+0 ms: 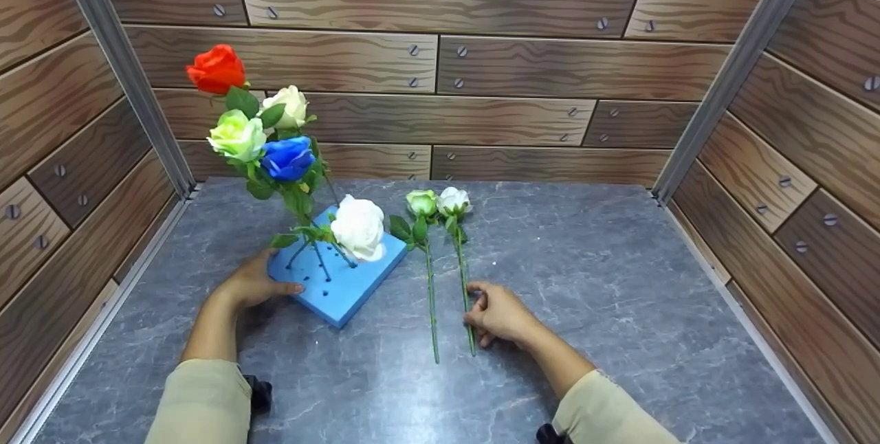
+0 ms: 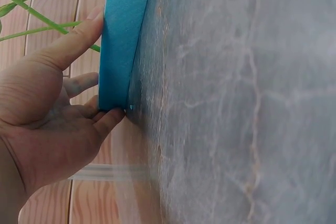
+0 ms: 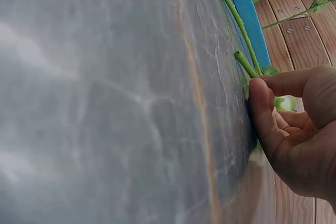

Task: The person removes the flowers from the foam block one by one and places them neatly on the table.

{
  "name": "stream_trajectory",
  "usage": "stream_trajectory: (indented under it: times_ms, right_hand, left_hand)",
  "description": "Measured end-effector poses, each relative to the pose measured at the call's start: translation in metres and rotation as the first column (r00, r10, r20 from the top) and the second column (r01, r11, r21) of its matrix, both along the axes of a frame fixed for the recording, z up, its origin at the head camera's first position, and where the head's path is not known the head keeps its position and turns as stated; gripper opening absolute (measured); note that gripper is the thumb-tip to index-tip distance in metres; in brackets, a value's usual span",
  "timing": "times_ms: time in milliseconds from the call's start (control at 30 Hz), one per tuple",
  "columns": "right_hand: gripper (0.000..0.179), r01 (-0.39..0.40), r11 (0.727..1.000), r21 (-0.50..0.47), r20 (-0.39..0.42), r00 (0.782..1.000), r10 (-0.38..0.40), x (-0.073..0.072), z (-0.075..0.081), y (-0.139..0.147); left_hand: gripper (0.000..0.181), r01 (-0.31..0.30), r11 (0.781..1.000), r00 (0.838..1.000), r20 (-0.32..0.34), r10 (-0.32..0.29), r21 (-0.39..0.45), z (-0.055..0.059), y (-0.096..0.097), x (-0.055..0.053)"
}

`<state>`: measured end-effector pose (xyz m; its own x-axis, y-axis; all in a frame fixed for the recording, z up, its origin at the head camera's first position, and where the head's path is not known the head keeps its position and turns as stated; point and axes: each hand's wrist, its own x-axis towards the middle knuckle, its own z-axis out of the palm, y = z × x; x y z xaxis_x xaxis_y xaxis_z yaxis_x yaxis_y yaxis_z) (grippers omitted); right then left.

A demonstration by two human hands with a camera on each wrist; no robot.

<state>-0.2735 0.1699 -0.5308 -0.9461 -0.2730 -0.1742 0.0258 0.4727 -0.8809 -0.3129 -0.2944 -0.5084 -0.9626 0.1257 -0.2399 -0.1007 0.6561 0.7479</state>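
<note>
A blue foam block (image 1: 350,293) dotted with holes lies on the table. My left hand (image 1: 256,279) grips its left corner, the thumb over the top; in the left wrist view the fingers curl at the block's side (image 2: 119,40). Stems of red (image 1: 216,69), cream (image 1: 287,107), pale green (image 1: 237,136), blue (image 1: 287,158) and large white (image 1: 358,227) artificial roses stand in the block. Right of it, a green-white rose (image 1: 421,203) and a white rose (image 1: 454,202) lie side by side. My right hand (image 1: 500,312) pinches the white rose's stem (image 3: 244,63) between thumb and index finger near its lower end.
The grey marbled tabletop (image 1: 605,279) is bounded by wood-patterned walls (image 1: 509,66) at the back and both sides. Metal corner posts (image 1: 729,80) rise at the back corners. The upright roses lean over the block's left half, close to my left hand.
</note>
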Motion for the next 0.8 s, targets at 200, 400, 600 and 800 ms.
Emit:
stream_trajectory:
  times_ms: [200,400,600,800]
  right_hand:
    - [0.07,0.009,1.0,-0.019,0.003,1.0,-0.009,0.0,0.0,0.0]
    - [0.067,0.015,1.0,-0.022,-0.001,1.0,-0.015,-0.002,0.004,-0.001]
    - [0.062,0.046,0.998,0.042,-0.046,0.998,-0.044,-0.004,0.01,-0.002]
    - [0.056,0.077,0.992,0.099,-0.131,0.989,-0.064,-0.008,0.014,-0.008]
  left_hand:
    - [0.118,0.002,1.0,1.0,-0.006,-0.002,0.006,0.0,0.0,0.0]
    - [0.118,0.003,1.0,1.0,-0.003,-0.003,-0.001,0.0,-0.001,0.0]
    - [0.118,0.013,1.0,1.0,-0.004,-0.013,0.01,0.0,-0.001,0.002]
    - [0.116,0.011,1.0,1.0,-0.011,-0.011,0.01,0.002,0.002,0.002]
